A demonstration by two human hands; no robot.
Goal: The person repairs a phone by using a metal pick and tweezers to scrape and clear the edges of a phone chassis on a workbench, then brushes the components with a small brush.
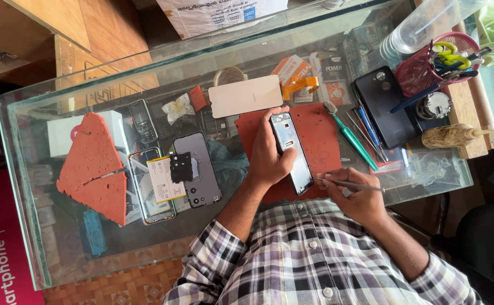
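Note:
My left hand (268, 151) grips an opened phone body (292, 152) with a shiny inner frame, holding it down on a red mat (323, 141). My right hand (357, 195) holds a thin metal tool (337, 182) whose tip touches the phone's lower right edge. A pale pink back cover (246, 96) lies just beyond the phone.
On the glass counter (26, 186) lie a phone with an exposed battery (154, 183), a grey phone back (197, 168), red triangular mat pieces (93, 169), a green-handled brush (350, 135), several tools, a black phone (381, 104) and a red pen basket (436, 62).

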